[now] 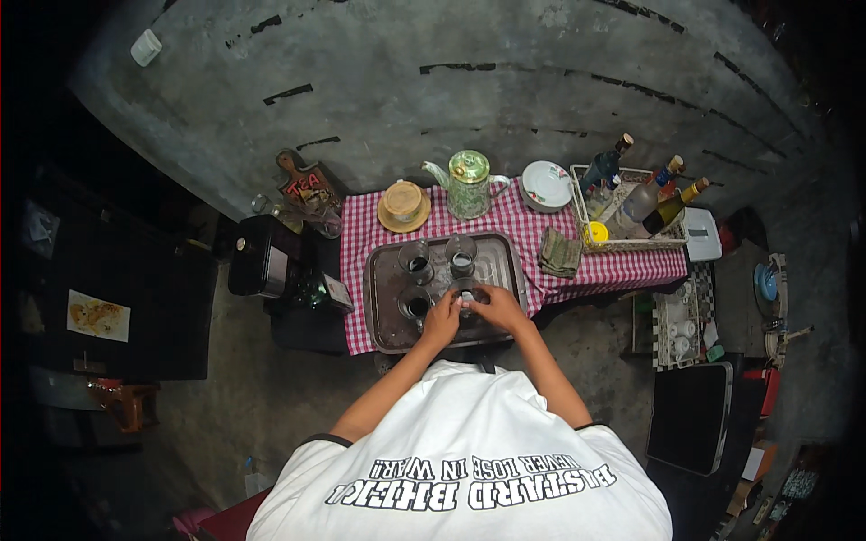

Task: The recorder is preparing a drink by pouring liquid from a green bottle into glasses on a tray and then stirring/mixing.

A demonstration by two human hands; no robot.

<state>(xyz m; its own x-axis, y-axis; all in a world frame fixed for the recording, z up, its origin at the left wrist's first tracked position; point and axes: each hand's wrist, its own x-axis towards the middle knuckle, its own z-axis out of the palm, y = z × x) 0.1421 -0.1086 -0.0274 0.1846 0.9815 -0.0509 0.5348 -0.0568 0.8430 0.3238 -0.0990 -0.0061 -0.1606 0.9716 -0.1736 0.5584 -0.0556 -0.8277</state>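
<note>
Both my hands are closed around a clear glass cup (466, 286) at the front right of a brown metal tray (385, 334). My left hand (442, 317) grips the cup's left side, and my right hand (497, 307) has its fingers on the right side. Part of the cup is hidden by my fingers. Three more glass cups share the tray: one at the back left (416, 261), one at the back right (461, 258) and one at the front left (414, 305). Something dark shows at the bottom of these cups.
Behind the tray, on a pink checked cloth (359, 257), stand a lidded cup on a saucer (404, 209), a green patterned teapot (469, 187) and stacked plates (547, 186). A folded cloth (559, 252) and a bottle basket (645, 242) lie right; a black appliance (263, 257) stands left.
</note>
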